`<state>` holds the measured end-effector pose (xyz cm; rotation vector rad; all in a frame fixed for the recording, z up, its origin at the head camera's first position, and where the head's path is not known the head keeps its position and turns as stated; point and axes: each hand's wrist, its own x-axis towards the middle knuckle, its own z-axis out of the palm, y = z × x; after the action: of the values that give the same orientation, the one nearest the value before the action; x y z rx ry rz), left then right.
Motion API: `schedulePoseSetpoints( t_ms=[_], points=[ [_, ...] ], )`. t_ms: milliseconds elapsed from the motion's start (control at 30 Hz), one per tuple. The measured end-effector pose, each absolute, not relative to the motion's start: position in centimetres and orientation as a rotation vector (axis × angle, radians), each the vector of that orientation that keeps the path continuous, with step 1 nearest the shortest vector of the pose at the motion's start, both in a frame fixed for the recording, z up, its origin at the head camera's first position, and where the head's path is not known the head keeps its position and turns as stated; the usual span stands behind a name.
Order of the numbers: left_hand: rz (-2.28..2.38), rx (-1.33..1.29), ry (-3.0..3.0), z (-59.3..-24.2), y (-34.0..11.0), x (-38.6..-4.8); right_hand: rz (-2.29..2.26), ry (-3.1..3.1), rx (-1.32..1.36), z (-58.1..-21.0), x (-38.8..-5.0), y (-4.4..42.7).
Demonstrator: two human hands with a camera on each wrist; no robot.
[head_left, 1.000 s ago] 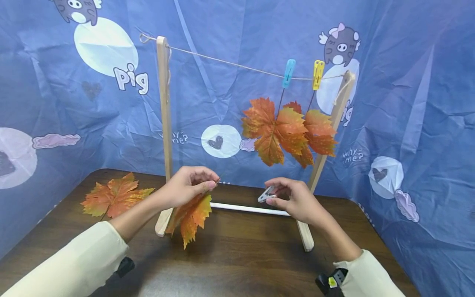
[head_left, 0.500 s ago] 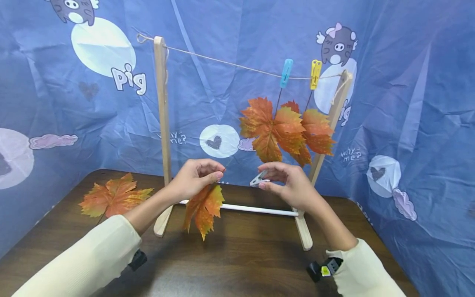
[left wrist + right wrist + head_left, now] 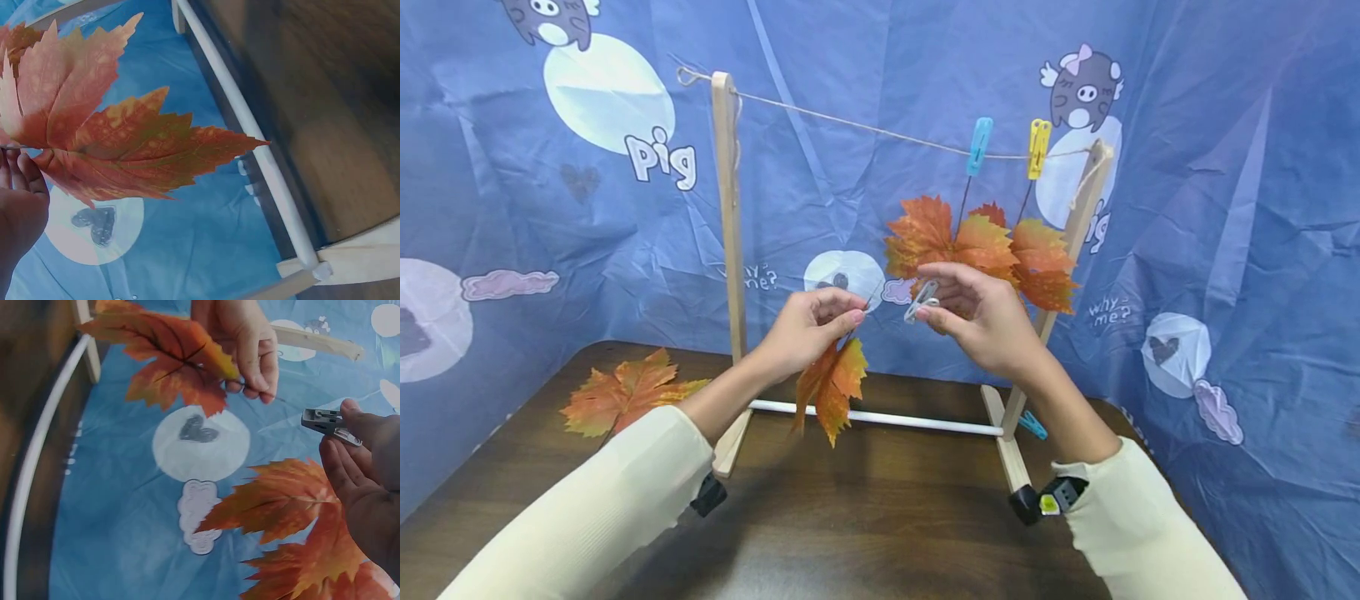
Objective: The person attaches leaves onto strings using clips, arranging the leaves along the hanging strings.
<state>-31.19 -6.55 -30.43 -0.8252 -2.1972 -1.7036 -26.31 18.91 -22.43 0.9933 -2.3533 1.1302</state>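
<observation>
My left hand pinches the thin stem of an orange maple leaf, and the blade hangs below the fingers. In the left wrist view the leaf spreads out beyond the fingertips. A short distance to the right, my right hand holds a grey clothespin between thumb and fingers. In the right wrist view the clothespin lies close to the stem's free tip, with a small gap between. Above, a blue clothespin and a yellow clothespin hold leaves on a string.
The string runs between two wooden posts joined low down by a white rod. Another maple leaf lies on the brown table at left. A blue clothespin lies behind the right post. A patterned blue cloth hangs behind.
Both hands have risen, the left also moving right with its leaf. The grey clothespin has come up with the right hand, which now partly covers the hanging leaves.
</observation>
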Motion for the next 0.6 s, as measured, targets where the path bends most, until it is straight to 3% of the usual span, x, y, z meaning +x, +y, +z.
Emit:
schedulePoseSetpoints(
  t_ms=[600],
  points=[
    [-1.71,-0.804,-2.048,-26.6,-5.1,-33.2,1.125,-2.299,0.923,-15.1,-27.4,17.5]
  ],
)
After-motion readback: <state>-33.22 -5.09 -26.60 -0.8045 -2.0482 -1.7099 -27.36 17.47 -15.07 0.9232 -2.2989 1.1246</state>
